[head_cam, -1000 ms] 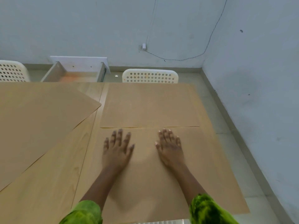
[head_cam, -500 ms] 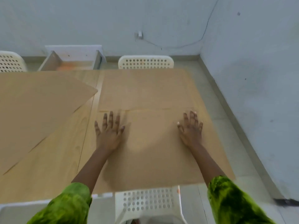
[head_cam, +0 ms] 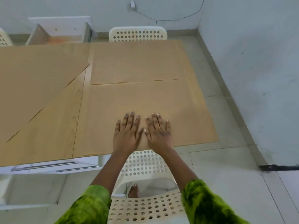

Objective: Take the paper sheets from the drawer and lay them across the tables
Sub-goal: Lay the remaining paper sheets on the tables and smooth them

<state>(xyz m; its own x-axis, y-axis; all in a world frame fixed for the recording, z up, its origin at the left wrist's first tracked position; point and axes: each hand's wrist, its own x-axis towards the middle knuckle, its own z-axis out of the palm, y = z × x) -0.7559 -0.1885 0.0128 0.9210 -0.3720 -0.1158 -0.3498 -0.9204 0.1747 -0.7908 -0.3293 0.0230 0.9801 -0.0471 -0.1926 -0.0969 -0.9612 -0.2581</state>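
Three sheets lie on the counter (head_cam: 53, 135); both hands (head_cam: 127, 135) (head_cam: 159, 133) press the near-right sheet (head_cam: 137, 101) flat, fingers spread. Near-left corner seems bare.

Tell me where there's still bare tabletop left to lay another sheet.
Bare wood shows between the slanted sheet on the left and the near sheet, widening toward the near edge. The right table is crowded: near sheet and far sheet cover it, with left hand and right hand flat on the near one.

near sheet (head_cam: 142, 101) before far sheet (head_cam: 137, 62), on table (head_cam: 48, 135)
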